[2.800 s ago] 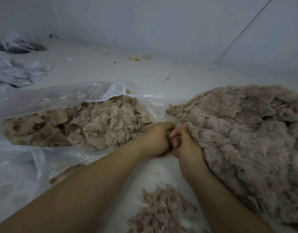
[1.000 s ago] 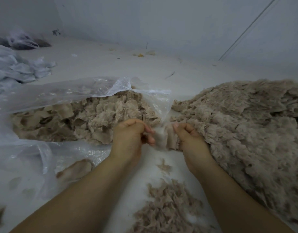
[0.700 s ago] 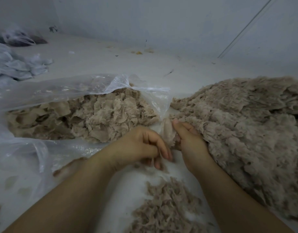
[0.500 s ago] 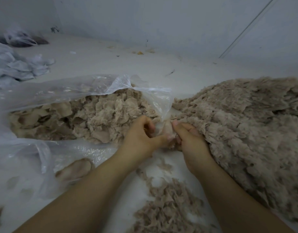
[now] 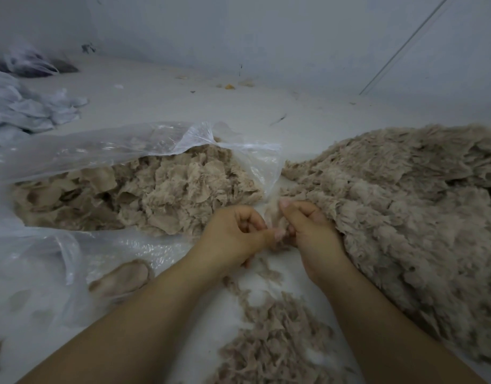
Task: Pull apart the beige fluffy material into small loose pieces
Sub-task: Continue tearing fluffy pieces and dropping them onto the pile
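Both hands point(image 5: 272, 234) hide the pinched beige tuft point(image 5: 270, 217).

No writing, label, brand or number can be read anywhere. The clear plastic bag point(image 5: 105, 151) is unprinted. The wall point(image 5: 266, 31) carries no sign.

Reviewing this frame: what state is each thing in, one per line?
big fluffy mass: whole, heaped at right.
tuft: pinched between both hands.
left hand: pinching the tuft.
right hand: gripping the tuft at the mass's edge.
loose pieces: scattered below the hands.
plastic bag: open, holding fluffy material.
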